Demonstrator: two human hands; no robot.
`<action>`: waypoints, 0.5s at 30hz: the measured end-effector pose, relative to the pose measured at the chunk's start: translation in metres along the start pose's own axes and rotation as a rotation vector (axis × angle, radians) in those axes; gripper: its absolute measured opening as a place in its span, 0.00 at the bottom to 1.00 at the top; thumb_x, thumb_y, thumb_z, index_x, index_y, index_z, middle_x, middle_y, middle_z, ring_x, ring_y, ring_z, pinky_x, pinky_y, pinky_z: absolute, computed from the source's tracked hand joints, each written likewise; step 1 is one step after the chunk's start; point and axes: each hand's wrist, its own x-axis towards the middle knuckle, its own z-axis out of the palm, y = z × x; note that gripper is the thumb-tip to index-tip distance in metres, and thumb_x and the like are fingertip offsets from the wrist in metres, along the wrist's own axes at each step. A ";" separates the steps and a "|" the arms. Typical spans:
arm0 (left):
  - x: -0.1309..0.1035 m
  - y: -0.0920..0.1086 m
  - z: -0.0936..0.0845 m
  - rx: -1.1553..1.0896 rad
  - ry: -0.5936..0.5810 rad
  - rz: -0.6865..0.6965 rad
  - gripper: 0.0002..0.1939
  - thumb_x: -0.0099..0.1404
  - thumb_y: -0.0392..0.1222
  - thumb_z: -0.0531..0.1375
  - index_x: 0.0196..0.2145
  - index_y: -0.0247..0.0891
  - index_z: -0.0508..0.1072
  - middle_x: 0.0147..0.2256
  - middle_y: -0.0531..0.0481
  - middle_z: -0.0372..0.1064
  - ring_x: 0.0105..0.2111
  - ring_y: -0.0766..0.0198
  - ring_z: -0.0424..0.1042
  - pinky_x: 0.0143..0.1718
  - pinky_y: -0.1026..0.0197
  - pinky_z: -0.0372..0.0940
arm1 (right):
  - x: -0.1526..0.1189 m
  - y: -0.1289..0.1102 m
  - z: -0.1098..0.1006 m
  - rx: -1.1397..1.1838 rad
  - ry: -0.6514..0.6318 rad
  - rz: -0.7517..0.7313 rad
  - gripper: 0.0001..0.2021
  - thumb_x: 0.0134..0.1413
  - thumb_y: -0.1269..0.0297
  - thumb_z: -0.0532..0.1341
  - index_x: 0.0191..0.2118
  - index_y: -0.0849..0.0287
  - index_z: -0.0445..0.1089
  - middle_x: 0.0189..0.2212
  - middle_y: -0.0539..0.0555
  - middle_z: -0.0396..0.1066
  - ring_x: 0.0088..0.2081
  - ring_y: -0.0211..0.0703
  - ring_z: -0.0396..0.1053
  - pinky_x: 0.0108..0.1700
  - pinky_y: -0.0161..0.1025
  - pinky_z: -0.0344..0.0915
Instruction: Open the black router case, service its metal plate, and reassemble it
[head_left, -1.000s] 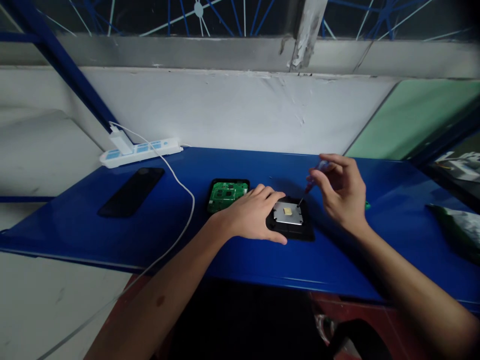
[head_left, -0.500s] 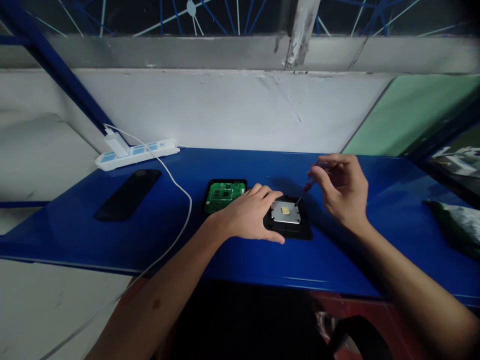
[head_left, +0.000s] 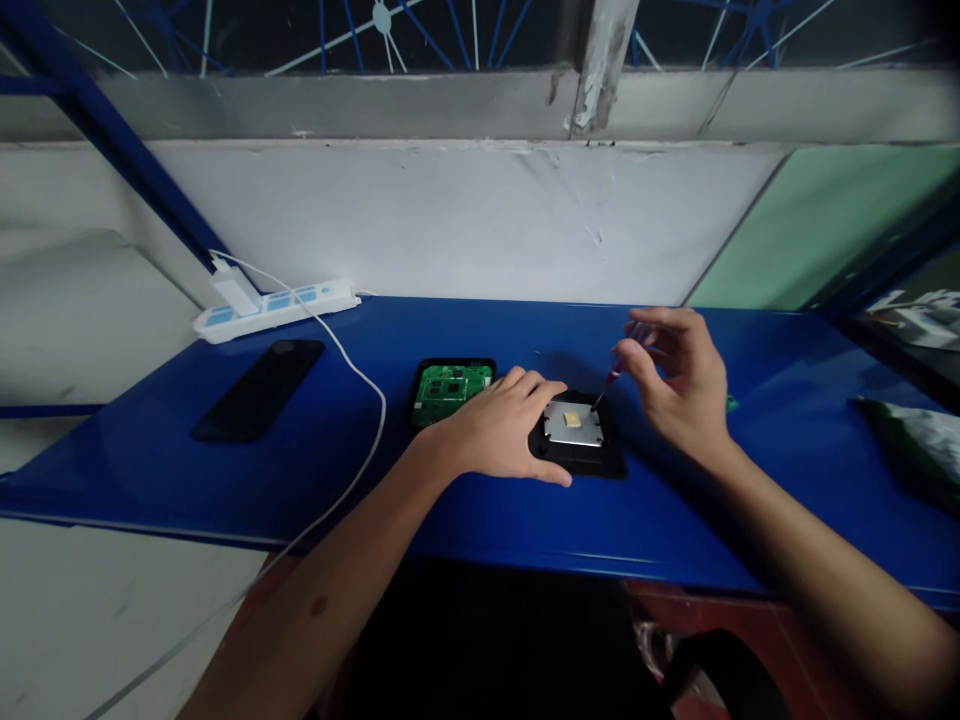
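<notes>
In the head view, the left hand [head_left: 499,430] is spread wide over the left side of the black cover [head_left: 615,462], which lies on the blue table [head_left: 480,535]; how firmly it presses, I cannot tell; the right hand [head_left: 686,385] pinches a thin screwdriver [head_left: 616,370], its tip at 1 corner of the metal plate [head_left: 559,434]; the cover looks light and stiff, best held by its edges; the green circuit board [head_left: 452,387] beside it seems fragile.

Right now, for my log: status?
Right hand holds screwdriver, tip at metal plate. Left hand spread over black cover. White cable left of circuit board.
</notes>
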 end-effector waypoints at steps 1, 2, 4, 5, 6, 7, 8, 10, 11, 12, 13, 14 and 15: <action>0.000 0.000 0.000 -0.003 -0.001 -0.001 0.53 0.53 0.73 0.63 0.66 0.36 0.55 0.59 0.40 0.61 0.59 0.46 0.57 0.59 0.46 0.59 | 0.000 0.000 0.000 0.007 -0.001 -0.002 0.15 0.59 0.60 0.65 0.51 0.50 0.69 0.38 0.51 0.67 0.34 0.39 0.72 0.36 0.41 0.75; 0.000 0.000 -0.001 -0.007 -0.004 -0.002 0.53 0.53 0.72 0.63 0.66 0.36 0.55 0.59 0.40 0.61 0.59 0.46 0.57 0.59 0.46 0.58 | 0.001 0.001 0.000 0.014 -0.002 -0.006 0.15 0.58 0.60 0.66 0.51 0.50 0.69 0.37 0.50 0.67 0.33 0.39 0.71 0.35 0.41 0.75; 0.000 0.001 -0.001 -0.018 -0.015 -0.005 0.53 0.54 0.72 0.62 0.66 0.37 0.55 0.59 0.40 0.61 0.59 0.45 0.57 0.59 0.45 0.58 | 0.001 0.003 -0.001 0.025 -0.006 -0.010 0.16 0.57 0.60 0.67 0.50 0.49 0.68 0.37 0.50 0.67 0.32 0.38 0.70 0.34 0.41 0.75; 0.000 0.001 -0.002 -0.023 -0.020 -0.007 0.53 0.53 0.72 0.62 0.66 0.38 0.55 0.59 0.40 0.61 0.59 0.44 0.57 0.59 0.45 0.58 | 0.002 0.004 -0.001 0.029 -0.005 -0.016 0.16 0.56 0.60 0.68 0.50 0.49 0.68 0.36 0.49 0.67 0.31 0.38 0.69 0.34 0.41 0.74; 0.000 0.001 -0.002 -0.029 -0.025 -0.008 0.53 0.54 0.72 0.62 0.66 0.38 0.55 0.59 0.40 0.61 0.59 0.44 0.57 0.58 0.44 0.58 | 0.002 0.005 -0.001 0.031 -0.005 -0.023 0.16 0.55 0.60 0.68 0.49 0.48 0.69 0.35 0.49 0.66 0.30 0.38 0.69 0.33 0.42 0.74; 0.000 0.001 -0.003 -0.032 -0.029 -0.009 0.53 0.54 0.72 0.62 0.66 0.39 0.54 0.59 0.40 0.60 0.59 0.43 0.57 0.58 0.44 0.58 | 0.002 0.005 -0.001 0.030 -0.003 -0.031 0.16 0.55 0.60 0.69 0.49 0.48 0.69 0.34 0.49 0.66 0.29 0.39 0.69 0.32 0.42 0.74; 0.000 0.001 -0.003 -0.033 -0.034 -0.010 0.53 0.54 0.72 0.62 0.67 0.39 0.54 0.59 0.39 0.60 0.59 0.43 0.57 0.58 0.43 0.58 | 0.002 0.005 -0.001 0.028 0.001 -0.039 0.16 0.54 0.60 0.69 0.48 0.49 0.69 0.33 0.49 0.66 0.28 0.39 0.69 0.32 0.43 0.74; 0.000 0.001 -0.003 -0.031 -0.040 -0.012 0.53 0.54 0.72 0.61 0.67 0.39 0.53 0.60 0.39 0.59 0.60 0.43 0.56 0.58 0.43 0.58 | 0.002 0.004 0.000 0.031 0.016 -0.042 0.14 0.56 0.60 0.68 0.47 0.49 0.69 0.32 0.49 0.67 0.28 0.40 0.71 0.31 0.44 0.75; 0.000 0.002 -0.003 -0.028 -0.039 -0.014 0.53 0.54 0.72 0.62 0.67 0.39 0.53 0.60 0.39 0.59 0.60 0.43 0.56 0.58 0.43 0.58 | 0.002 0.003 0.000 0.034 0.022 -0.032 0.14 0.57 0.60 0.67 0.48 0.49 0.68 0.32 0.49 0.69 0.29 0.41 0.72 0.31 0.44 0.75; 0.000 0.002 -0.003 -0.025 -0.037 -0.016 0.53 0.54 0.72 0.62 0.67 0.39 0.53 0.60 0.39 0.59 0.60 0.43 0.56 0.59 0.44 0.58 | 0.001 0.001 0.000 0.040 0.022 -0.021 0.15 0.59 0.61 0.65 0.50 0.49 0.67 0.34 0.50 0.70 0.30 0.42 0.74 0.32 0.44 0.76; 0.000 0.003 -0.004 -0.023 -0.036 -0.019 0.53 0.54 0.72 0.62 0.67 0.38 0.54 0.60 0.39 0.59 0.60 0.43 0.56 0.59 0.44 0.58 | 0.000 -0.001 0.000 0.046 0.019 -0.009 0.15 0.60 0.61 0.64 0.53 0.49 0.66 0.36 0.51 0.72 0.32 0.43 0.76 0.33 0.45 0.76; 0.000 0.003 -0.004 -0.022 -0.036 -0.021 0.52 0.54 0.71 0.62 0.67 0.38 0.54 0.60 0.39 0.60 0.60 0.44 0.56 0.58 0.45 0.58 | -0.001 -0.002 0.000 0.049 0.009 0.001 0.16 0.62 0.61 0.62 0.55 0.48 0.65 0.38 0.52 0.73 0.34 0.44 0.77 0.34 0.45 0.76; 0.000 0.004 -0.004 -0.021 -0.036 -0.022 0.52 0.54 0.71 0.62 0.66 0.38 0.55 0.59 0.39 0.60 0.60 0.44 0.56 0.58 0.45 0.58 | -0.002 -0.004 0.000 0.051 -0.003 0.007 0.15 0.64 0.61 0.60 0.56 0.47 0.65 0.40 0.53 0.74 0.36 0.45 0.78 0.34 0.46 0.76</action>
